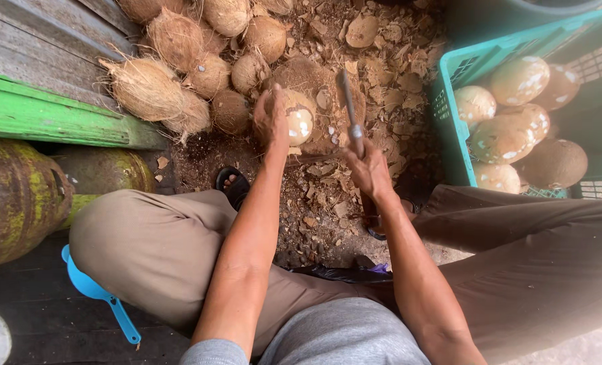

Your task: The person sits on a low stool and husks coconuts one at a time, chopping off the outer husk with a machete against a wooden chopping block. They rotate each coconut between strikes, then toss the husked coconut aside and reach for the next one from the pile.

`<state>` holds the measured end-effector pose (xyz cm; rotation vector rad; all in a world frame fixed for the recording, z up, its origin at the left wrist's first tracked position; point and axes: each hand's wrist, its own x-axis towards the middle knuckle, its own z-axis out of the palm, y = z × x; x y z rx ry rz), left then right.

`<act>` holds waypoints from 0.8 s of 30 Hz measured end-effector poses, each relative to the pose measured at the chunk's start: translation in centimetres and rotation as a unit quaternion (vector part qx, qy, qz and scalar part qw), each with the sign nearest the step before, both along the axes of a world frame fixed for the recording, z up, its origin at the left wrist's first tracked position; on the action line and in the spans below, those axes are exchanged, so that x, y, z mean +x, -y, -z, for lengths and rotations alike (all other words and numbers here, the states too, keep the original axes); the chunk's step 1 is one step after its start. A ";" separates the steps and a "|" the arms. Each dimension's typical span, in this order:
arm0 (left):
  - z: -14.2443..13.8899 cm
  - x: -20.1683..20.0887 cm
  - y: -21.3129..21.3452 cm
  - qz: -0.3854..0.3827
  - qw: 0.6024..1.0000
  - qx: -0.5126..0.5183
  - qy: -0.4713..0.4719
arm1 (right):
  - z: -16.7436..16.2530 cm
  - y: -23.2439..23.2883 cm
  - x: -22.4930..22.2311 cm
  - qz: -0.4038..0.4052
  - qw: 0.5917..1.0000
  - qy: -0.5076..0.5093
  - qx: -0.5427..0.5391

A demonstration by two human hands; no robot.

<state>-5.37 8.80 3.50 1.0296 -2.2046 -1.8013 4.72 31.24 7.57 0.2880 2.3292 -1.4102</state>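
Head view, right hand [370, 172] fingers wrapped tight round cleaver [350, 111] handle, blade raised just right of partly peeled coconut [294, 116], left hand [271, 120] clasped over that coconut's left side, husked pile [199, 57] beyond it, green crate [460, 135] to its right.

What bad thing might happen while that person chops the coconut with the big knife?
The left hand steadies the coconut right beside where the knife in the right hand is raised, so a missed swing might hit the fingers. A sandalled foot sits close below, open to a slip. The shell chips littering the ground look loose, so the coconut could perhaps roll.
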 end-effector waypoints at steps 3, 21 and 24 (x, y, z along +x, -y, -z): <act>0.0 -0.7 -0.2 0.006 0.996 0.030 0.086 | -2.4 -0.3 -0.6 0.039 0.995 -0.066 -0.059; -1.7 -1.2 -2.4 0.026 0.990 -0.100 0.093 | -3.8 4.0 -0.2 0.088 0.945 -0.198 -0.246; -2.1 -0.9 -2.5 0.046 0.991 -0.057 0.113 | -2.6 4.4 0.2 -0.006 1.000 0.018 -0.023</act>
